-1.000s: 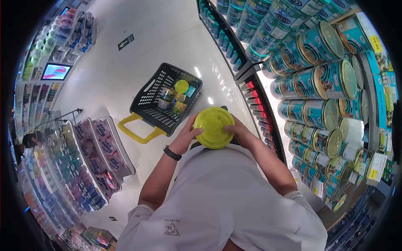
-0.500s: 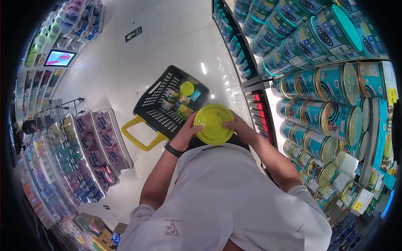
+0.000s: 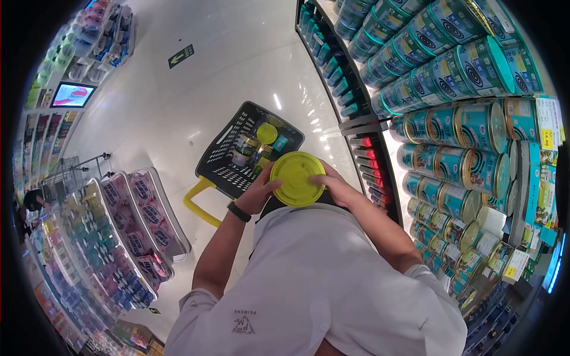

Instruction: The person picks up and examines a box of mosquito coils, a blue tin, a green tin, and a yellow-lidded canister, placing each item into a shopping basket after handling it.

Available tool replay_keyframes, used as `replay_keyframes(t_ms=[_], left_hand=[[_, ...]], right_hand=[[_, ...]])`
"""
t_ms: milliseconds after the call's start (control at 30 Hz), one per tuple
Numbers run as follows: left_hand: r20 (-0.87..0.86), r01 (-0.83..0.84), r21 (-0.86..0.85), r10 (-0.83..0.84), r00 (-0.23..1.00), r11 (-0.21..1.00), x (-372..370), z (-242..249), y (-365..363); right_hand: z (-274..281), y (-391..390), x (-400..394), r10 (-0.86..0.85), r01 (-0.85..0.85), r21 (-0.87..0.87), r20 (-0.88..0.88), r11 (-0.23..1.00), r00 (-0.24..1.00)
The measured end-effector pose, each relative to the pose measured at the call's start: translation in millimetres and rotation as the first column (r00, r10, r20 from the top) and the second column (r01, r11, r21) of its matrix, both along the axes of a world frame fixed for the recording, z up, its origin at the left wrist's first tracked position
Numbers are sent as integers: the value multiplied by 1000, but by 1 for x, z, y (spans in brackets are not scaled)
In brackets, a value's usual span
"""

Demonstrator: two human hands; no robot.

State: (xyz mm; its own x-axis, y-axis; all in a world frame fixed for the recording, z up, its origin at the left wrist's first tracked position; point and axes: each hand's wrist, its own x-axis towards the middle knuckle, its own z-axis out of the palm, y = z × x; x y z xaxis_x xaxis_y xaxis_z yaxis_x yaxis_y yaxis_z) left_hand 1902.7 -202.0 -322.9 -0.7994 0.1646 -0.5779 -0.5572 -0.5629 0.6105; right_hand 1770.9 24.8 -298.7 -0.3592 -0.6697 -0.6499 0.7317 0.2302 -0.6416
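A round container with a yellow-green lid (image 3: 297, 179) is held in front of my waist, its lid facing up at the camera. My left hand (image 3: 259, 191), with a dark band at the wrist, grips the container's left side, thumb on the lid's edge. On the other side my right hand (image 3: 336, 185) clasps it, with its thumb over the lid. Beyond the hands stands a dark basket (image 3: 215, 155) with a yellow handle (image 3: 199, 199). Inside the basket are a yellow-lidded container (image 3: 266, 133), a teal item (image 3: 280, 143) and some jars (image 3: 246, 144).
Shelves of teal cans (image 3: 475, 126) rise on the right, with red items (image 3: 368, 159) lower down. At the left are a bin of pink packages (image 3: 142, 190), a screen (image 3: 73, 95) and a wire cart (image 3: 66, 175). A floor arrow sign (image 3: 180, 56) lies ahead.
The container and both hands have shifted slightly left in view. The basket appears a little farther right, and the surrounding shelves have shifted with the camera. Both hands still hold the container.
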Motion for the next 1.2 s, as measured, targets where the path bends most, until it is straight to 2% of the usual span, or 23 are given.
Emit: replay_keyframes(t_ms=[133, 333, 400, 467, 533, 567, 600, 667, 733, 767, 800, 833, 867, 900, 933, 1000, 1067, 1133, 1200], left_hand=[[10, -21, 22, 21, 1000, 1000, 13, -18, -18], [-30, -41, 2, 41, 999, 999, 12, -14, -37], [-75, -26, 12, 27, 997, 1000, 12, -12, -42], [-36, -36, -12, 35, 999, 999, 4, -4, -43], [-50, -46, 25, 47, 998, 999, 5, -17, -43], [-33, -8, -13, 8, 999, 1000, 6, -14, -45], [-78, 68, -90, -75, 994, 994, 11, -32, -53], [17, 124, -140, -123, 992, 982, 11, -20, -61], [114, 87, -183, -67, 991, 979, 27, -37, -77], [215, 143, -313, -77, 974, 939, 38, -52, -87], [314, 203, -431, -65, 947, 879, 51, -70, -100], [274, 291, -621, -146, 950, 728, 74, -99, -116], [250, 336, -779, -229, 941, 529, 98, -120, -128], [341, 451, -845, -360, 868, 286, 115, -115, -135], [456, 517, -856, -449, 768, 16, 134, -107, -141], [683, 689, -691, -507, 525, -217, 163, -94, -146], [722, 640, -644, -609, 329, -418, 177, -94, -148], [795, 625, -544, -583, 169, -560, 175, -87, -138], [768, 608, -560, -628, 126, -563, 170, -79, -139]], right_hand=[[-6, -20, 10, -11, 12, 18, -17, 1000, 1000], [-13, -40, 12, -10, 8, -35, -53, 999, 999], [-8, -44, 12, -16, 16, -12, -32, 1000, 999], [-5, -47, 9, -42, 42, 23, -28, 999, 999], [-5, -45, 6, -29, 28, -23, -58, 999, 998], [-10, -43, 7, -36, 37, 15, -60, 999, 998], [-17, -40, 8, -38, 40, 48, -53, 998, 998], [-27, -35, 10, -24, 32, 70, -109, 997, 994], [-25, -31, 8, -32, 42, 72, -123, 997, 992], [-25, -28, 7, -60, 65, 70, -79, 995, 995], [-23, -25, 4, -83, 86, 68, -36, 994, 996], [-6, -22, 0, -45, 51, 126, -52, 991, 998], [-4, -18, -3, -45, 52, 116, -66, 992, 997], [-4, -15, -4, -78, 86, 123, -65, 989, 995], [-4, -11, -2, -112, 119, 129, -62, 984, 992], [-10, -4, 0, -181, 184, 92, -43, 979, 983], [-26, 5, 0, -166, 174, 128, -66, 976, 984], [-9, 7, 1, -215, 219, 118, -51, 968, 975], [-6, 12, 1, -135, 151, 219, -87, 964, 987]])
